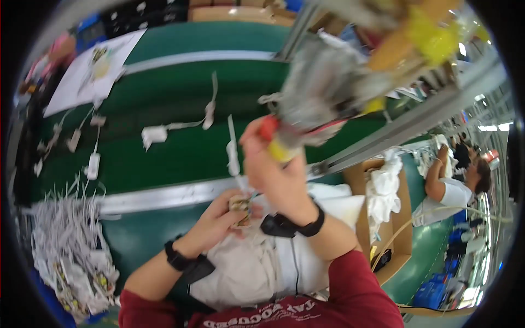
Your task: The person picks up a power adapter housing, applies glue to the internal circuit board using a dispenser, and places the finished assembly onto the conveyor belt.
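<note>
Near the middle, my left hand is closed on a small circuit board with tan and brown parts, held by its edges. A white cable rises just beyond it; whether the two are joined I cannot tell. My right hand is raised higher and farther off, its fingers curled round the red and yellow lower end of a hanging tool. Grey wrapping covers the tool's blurred upper body, so its exact kind is hidden. Pale cloth or bags lie below my hands.
White adapters with cables lie on the green conveyor belt. A heap of white cables with boards sits at left. At right are a metal post, a cardboard box with white bags, and another person.
</note>
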Available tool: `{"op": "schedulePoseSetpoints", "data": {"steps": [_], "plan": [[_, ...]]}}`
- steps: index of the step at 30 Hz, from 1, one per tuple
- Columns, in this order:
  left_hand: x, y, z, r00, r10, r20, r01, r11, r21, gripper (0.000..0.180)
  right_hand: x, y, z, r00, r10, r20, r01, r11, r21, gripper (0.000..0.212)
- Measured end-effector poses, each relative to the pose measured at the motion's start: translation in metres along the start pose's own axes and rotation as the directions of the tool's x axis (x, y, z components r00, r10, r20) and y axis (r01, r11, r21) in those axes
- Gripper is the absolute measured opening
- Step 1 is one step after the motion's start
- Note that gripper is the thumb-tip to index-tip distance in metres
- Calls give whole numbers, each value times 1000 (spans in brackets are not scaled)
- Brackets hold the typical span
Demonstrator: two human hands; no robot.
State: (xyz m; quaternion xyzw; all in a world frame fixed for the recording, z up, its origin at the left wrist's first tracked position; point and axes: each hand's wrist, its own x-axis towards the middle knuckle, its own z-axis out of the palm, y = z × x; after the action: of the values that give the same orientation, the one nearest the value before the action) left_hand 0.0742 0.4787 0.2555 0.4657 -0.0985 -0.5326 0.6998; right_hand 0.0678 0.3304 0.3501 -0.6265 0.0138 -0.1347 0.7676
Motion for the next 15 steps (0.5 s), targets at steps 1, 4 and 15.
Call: {"op": "schedulePoseSetpoints", "data": {"steps": [1, 4, 15], "plan": [[-3, 1, -1, 999, -15, -49, 14, 999, -32, 38, 3, -6, 4, 1000, 22, 10, -22, 1000, -13, 14], [-8, -6, -5, 999, 34, -9, -34, 994, -101, 38, 5, 0, 14, 1000, -20, 8, 20, 1000, 17, 19], [-19, -8, -14, 988, 135, 79, -121, 979, -162, 38, -1, 13, 28, 998, -38, 55, 36, 998, 46, 24]]}}
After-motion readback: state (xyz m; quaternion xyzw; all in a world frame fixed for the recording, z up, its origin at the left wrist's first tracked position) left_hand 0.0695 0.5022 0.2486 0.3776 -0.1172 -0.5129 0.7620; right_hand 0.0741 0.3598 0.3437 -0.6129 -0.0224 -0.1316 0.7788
